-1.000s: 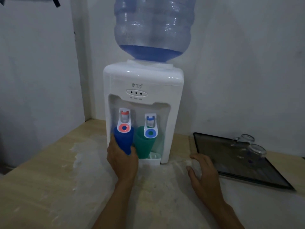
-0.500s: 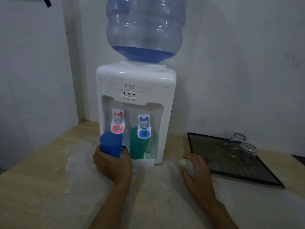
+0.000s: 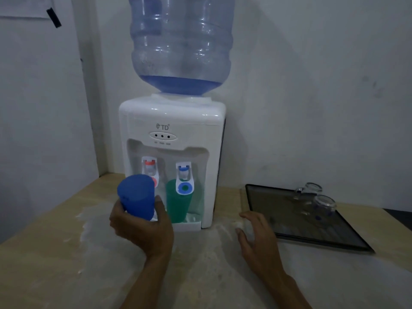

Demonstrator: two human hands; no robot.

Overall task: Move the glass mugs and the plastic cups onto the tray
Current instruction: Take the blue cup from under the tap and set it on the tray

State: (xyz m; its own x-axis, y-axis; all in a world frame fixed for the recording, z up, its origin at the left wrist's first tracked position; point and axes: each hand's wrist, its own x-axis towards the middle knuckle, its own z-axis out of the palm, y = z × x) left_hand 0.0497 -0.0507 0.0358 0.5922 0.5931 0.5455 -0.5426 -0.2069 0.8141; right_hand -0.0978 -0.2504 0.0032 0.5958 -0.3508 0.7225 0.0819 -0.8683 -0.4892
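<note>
My left hand [image 3: 142, 228] grips a blue plastic cup [image 3: 136, 197], held tilted just in front of the water dispenser's red tap. A green plastic cup [image 3: 177, 200] stands in the dispenser's bay under the blue tap. My right hand [image 3: 256, 235] rests on the table with fingers spread, empty, close to the left edge of the dark tray [image 3: 274, 204]. Two clear glass mugs [image 3: 321, 202] with blue dots stand on the far right part of the tray.
The white water dispenser [image 3: 171, 121] with a large blue bottle [image 3: 181, 43] stands against the wall at the table's back. The wooden table top [image 3: 66, 264] bears pale dusty smears. A wall corner closes off the left.
My left hand has pulled the blue cup out from under the red tap, toward me and to the left, and raised it. The right hand has barely moved.
</note>
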